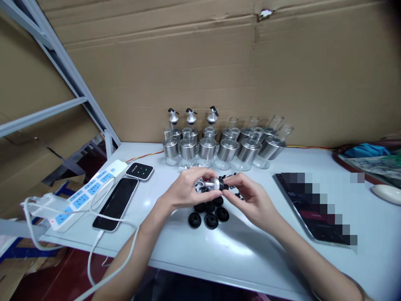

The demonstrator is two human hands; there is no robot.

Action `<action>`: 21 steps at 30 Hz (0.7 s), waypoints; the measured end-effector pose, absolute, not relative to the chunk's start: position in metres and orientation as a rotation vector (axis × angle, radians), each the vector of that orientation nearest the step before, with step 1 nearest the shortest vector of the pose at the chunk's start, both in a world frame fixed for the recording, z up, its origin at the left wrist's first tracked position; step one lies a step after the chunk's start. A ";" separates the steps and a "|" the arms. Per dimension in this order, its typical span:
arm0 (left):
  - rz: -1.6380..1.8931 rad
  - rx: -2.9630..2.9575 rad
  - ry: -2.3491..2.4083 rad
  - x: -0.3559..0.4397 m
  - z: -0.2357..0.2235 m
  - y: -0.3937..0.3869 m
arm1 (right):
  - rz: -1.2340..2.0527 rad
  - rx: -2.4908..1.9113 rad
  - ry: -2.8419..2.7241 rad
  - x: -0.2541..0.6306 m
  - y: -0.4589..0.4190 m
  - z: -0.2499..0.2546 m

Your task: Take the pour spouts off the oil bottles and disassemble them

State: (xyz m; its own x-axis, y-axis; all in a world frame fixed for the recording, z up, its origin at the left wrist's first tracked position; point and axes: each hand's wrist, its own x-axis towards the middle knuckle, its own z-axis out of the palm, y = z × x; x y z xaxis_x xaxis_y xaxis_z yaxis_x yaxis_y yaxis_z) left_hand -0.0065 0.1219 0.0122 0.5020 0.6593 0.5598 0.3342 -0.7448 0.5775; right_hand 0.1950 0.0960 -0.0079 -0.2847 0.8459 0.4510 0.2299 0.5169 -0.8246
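Observation:
My left hand is closed around a silver bottle pourer held above the table. At the pourer's right end is a black rubber stopper, pinched between the thumb and fingers of my right hand. Whether the stopper is fully seated on the pourer I cannot tell. Beneath my hands lie several loose black stoppers, partly hidden by them. Behind stand two rows of glass bottles with metal sleeves. Three in the back row carry silver pourers with black levers.
A white power strip, a black phone with a white cable, and a small device lie at left. On the right are a dark tablet and a cream mouse. A cardboard wall backs the table.

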 end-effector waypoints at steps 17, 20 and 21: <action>0.398 2.552 1.524 -0.015 -0.024 0.138 | 0.834 -1.105 -2.394 0.198 0.087 -0.002; 0.400 2.514 1.543 -0.016 -0.024 0.137 | 0.967 -1.157 -2.480 0.200 0.087 -0.003; 0.404 2.506 1.547 -0.016 -0.023 0.137 | 0.995 -1.177 -2.504 0.201 0.087 -0.003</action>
State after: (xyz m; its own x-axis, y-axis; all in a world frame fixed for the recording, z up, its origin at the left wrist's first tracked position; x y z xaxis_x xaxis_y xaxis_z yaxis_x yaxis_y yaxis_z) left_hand -0.0159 0.1365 -0.0227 0.4258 0.8939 0.1400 0.8483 -0.4482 0.2819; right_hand 0.2008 0.0869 -0.0026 -0.6625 0.7426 -0.0982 0.6074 0.4558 -0.6507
